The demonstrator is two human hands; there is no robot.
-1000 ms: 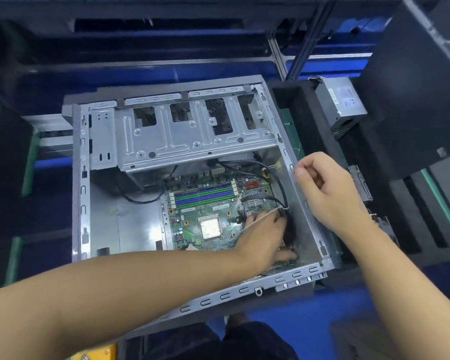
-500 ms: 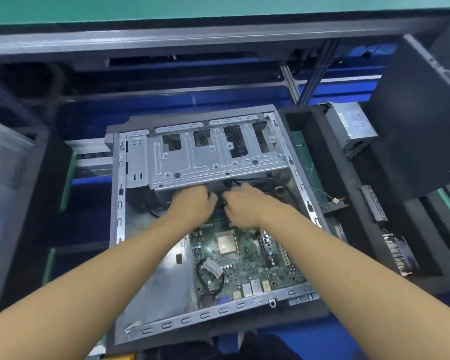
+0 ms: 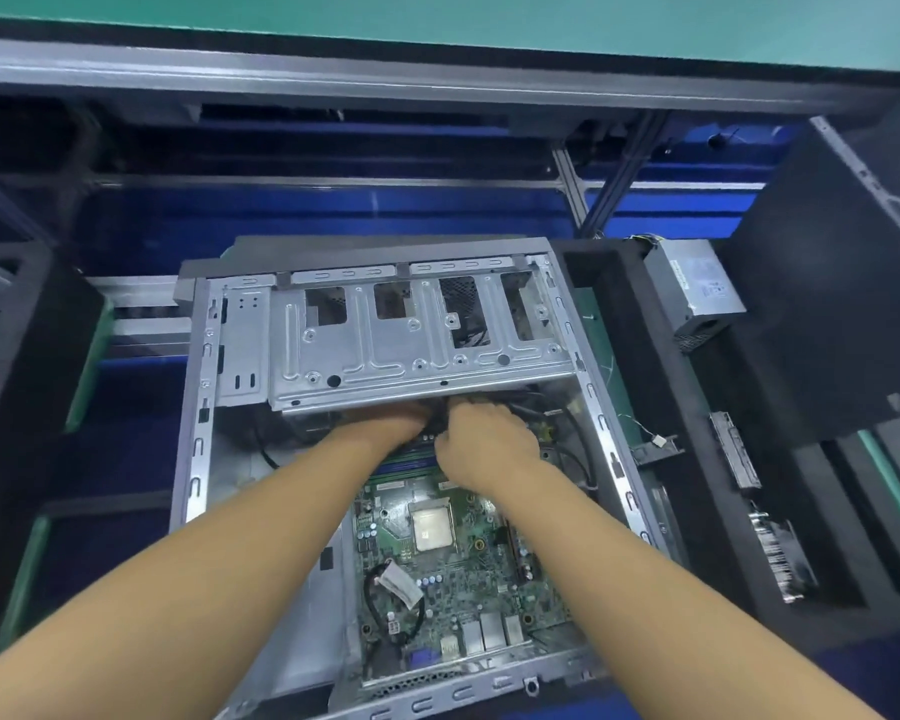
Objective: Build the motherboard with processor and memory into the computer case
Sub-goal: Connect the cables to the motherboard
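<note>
— Under the front lip of the perforated silver steel drive cage (image 3: 422, 335), left of its midline, the left hand (image 3: 385, 420) reaches in palm down. Its fingers are out of sight below the lip, so I cannot tell whether they grip anything.

— And the board?

— The green printed motherboard with its square silver processor (image 3: 434, 530) lies flat on the floor of the open grey sheet-metal computer case (image 3: 198, 459), nearer the person than the cage, with its far edge running beneath the cage. The blue and green memory slots (image 3: 411, 462) show just on the near side of the cage, between the wrists.

— What about the right hand (image 3: 484, 439)?

— It sits below the cage's right half, curled with knuckles up, beside the black cables (image 3: 567, 433). Curled, yes, but what it grasps, if anything, is hidden.

— So how should this be done well?

— My reading is that both hands are settling the far edge of the board under the cage. I would press evenly on both sides, keep the cables off the board so nothing is pinched, and stay clear of the processor. The cage lip looks sharp, so I would work slowly.
</note>
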